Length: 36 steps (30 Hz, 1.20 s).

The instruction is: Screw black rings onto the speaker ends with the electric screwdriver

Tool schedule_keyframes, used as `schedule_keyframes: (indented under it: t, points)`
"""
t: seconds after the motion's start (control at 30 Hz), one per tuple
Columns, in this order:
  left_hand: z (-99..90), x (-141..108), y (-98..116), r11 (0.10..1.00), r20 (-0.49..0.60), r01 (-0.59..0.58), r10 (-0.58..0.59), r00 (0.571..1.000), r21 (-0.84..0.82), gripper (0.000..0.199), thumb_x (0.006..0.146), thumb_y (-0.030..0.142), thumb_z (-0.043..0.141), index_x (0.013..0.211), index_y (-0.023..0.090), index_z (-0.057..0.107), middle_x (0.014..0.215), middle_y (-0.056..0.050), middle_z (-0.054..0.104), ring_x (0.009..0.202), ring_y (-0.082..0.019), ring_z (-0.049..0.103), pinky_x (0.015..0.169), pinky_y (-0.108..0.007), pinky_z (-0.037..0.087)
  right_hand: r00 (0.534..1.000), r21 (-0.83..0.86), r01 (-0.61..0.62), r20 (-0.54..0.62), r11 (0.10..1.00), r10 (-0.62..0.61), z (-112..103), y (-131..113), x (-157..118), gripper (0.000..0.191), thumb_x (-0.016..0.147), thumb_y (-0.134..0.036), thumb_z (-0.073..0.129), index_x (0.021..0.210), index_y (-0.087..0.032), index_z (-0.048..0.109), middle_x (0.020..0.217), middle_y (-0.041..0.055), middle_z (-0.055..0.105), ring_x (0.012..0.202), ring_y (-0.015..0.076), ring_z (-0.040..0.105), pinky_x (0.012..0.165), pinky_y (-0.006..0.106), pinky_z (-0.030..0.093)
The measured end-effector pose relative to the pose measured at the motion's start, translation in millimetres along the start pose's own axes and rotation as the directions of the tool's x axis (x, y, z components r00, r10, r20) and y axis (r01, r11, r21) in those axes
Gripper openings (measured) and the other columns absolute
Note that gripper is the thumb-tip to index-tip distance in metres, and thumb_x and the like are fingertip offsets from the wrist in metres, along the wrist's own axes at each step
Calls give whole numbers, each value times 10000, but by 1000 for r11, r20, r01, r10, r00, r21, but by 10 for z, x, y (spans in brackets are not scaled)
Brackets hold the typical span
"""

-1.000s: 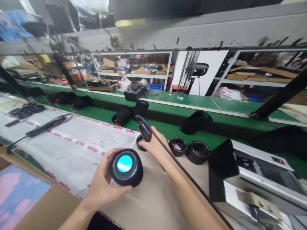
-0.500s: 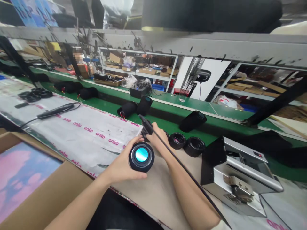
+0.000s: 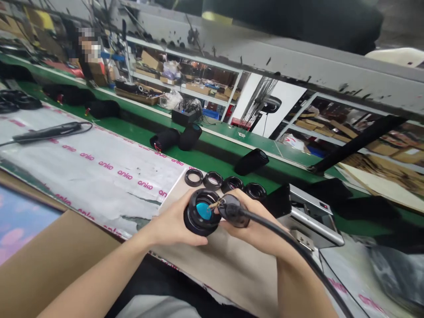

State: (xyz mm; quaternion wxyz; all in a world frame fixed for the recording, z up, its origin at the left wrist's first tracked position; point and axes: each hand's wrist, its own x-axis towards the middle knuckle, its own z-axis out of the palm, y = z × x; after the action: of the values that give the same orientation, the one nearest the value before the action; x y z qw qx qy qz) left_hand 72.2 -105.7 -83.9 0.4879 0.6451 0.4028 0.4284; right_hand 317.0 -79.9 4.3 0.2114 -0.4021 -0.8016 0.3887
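My left hand (image 3: 174, 225) is wrapped round a black cylindrical speaker (image 3: 195, 227), whose open end with a blue disc faces up toward me. A black ring sits round that end. In my right hand (image 3: 253, 221) is a black corded tool (image 3: 235, 211), its cable running back over the forearm. The tool's tip meets the speaker's rim, partly in front of the blue disc. Just beyond my hands, several black rings (image 3: 194, 177) stand in a row on the brown board (image 3: 232, 265).
A silver and black machine (image 3: 314, 216) stands at the right. Several black cylinders (image 3: 251, 161) lie on the green belt (image 3: 212, 161). Another corded tool (image 3: 53, 131) rests on the white sheet at left, above an open cardboard box (image 3: 62, 247). A blurred person appears at upper left.
My right hand has come back from the row of rings to the speaker, with the corded tool now at its rim. A black ring is now on the speaker's end. The view has shifted.
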Motion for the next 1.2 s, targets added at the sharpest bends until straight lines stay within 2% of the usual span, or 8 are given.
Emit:
schedule_keyframes:
  t: [0.23, 0.37, 0.5, 0.63, 0.83, 0.97, 1.1, 1.2]
  points:
    - [52, -48, -47, 998, -1, 2, -2, 1000, -67, 1338, 642, 320, 1038, 1688, 387, 207, 1652, -125, 530, 1552, -408, 510, 1261, -538, 454, 985, 76, -14, -171, 997, 27, 68, 82, -194, 383, 889, -347, 826, 1239, -240, 711, 1173, 49, 734, 1041, 218, 715, 944, 339, 597]
    - [115, -89, -1, 997, -63, 21, -25, 998, -70, 1298, 622, 319, 1044, 1667, 377, 276, 1642, -132, 536, 1562, -422, 497, 1250, -537, 477, 898, 210, -84, -409, 974, 165, 320, 35, -291, 610, 771, -498, 940, 1282, -251, 716, 935, 25, 709, 788, 209, 683, 925, 416, 627]
    - [235, -142, 25, 996, -134, 48, -58, 989, -74, 1247, 627, 343, 1040, 1632, 388, 303, 1612, -133, 553, 1550, -419, 513, 1227, -538, 505, 847, 303, -174, -438, 937, 299, 544, 33, -384, 697, 635, -521, 1019, 1209, -252, 728, 730, -19, 606, 738, 232, 654, 948, 472, 639]
    - [372, -180, 2, 996, -190, 60, -72, 979, -69, 1257, 607, 382, 1040, 1621, 388, 296, 1615, -148, 527, 1536, -430, 524, 1236, -560, 495, 794, 337, -113, -534, 935, 289, 715, 144, -463, 670, 547, -513, 1067, 1050, -249, 711, 960, 32, 691, 982, 288, 711, 1053, 484, 623]
    - [583, -211, 46, 989, -141, 60, -78, 987, -134, 1273, 643, 407, 1008, 1642, 356, 220, 1621, -143, 508, 1500, -430, 559, 1204, -535, 544, 743, 180, -141, -631, 973, 225, 869, 157, -539, 721, 611, -418, 1041, 1228, -302, 687, 1388, 61, 653, 1104, 296, 721, 994, 467, 649]
    - [655, -221, 56, 987, -147, 100, -118, 982, -124, 1264, 654, 240, 961, 1656, 373, 203, 1602, -107, 540, 1468, -418, 591, 1210, -542, 539, 747, 106, -144, -640, 984, 178, 879, 49, -580, 614, 711, -328, 986, 1240, -299, 676, 1288, 32, 712, 1021, 241, 748, 929, 381, 671]
    - [611, -191, 28, 985, -115, 101, -118, 986, -143, 1294, 643, 303, 991, 1655, 402, 192, 1660, -110, 478, 1512, -418, 551, 1234, -546, 515, 743, 166, -148, -632, 975, 221, 716, 20, -622, 609, 739, -446, 978, 1259, -290, 701, 1161, 44, 759, 926, 253, 757, 839, 403, 690]
    - [512, -148, 32, 988, -71, 111, -119, 990, -112, 1300, 615, 357, 1031, 1646, 404, 241, 1696, -120, 442, 1558, -433, 494, 1249, -555, 493, 733, 252, -23, -654, 967, 188, 456, 44, -652, 616, 678, -467, 1030, 1171, -269, 717, 1098, 59, 776, 894, 268, 767, 741, 389, 689]
